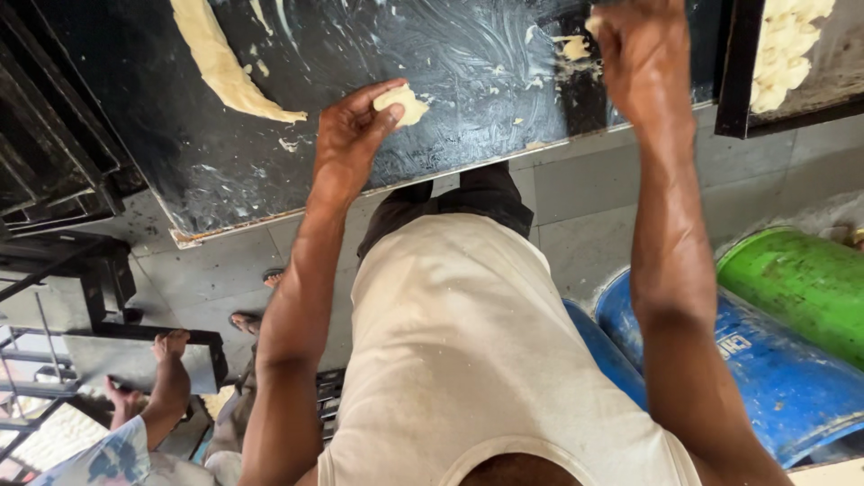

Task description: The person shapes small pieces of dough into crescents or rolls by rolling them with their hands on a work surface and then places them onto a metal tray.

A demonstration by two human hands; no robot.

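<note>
The dark, greased bench (432, 81) carries a long dough roll (220, 63) running from its far edge slantwise toward the left hand (351, 135), ending just beside it. That hand pinches a small dough piece (402, 103) against the bench; the right hand (643, 58), well apart, is closed over another dough scrap (576, 45).

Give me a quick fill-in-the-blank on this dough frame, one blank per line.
1. The left hand pinches a small piece of ____ at its fingertips.
2. The long dough strip lies on a ____ work surface.
3. Beside the blue drum lies a ____ drum.
4. The right hand is raised near the table's ____ edge.

Missing words: dough; black; green; right
</note>
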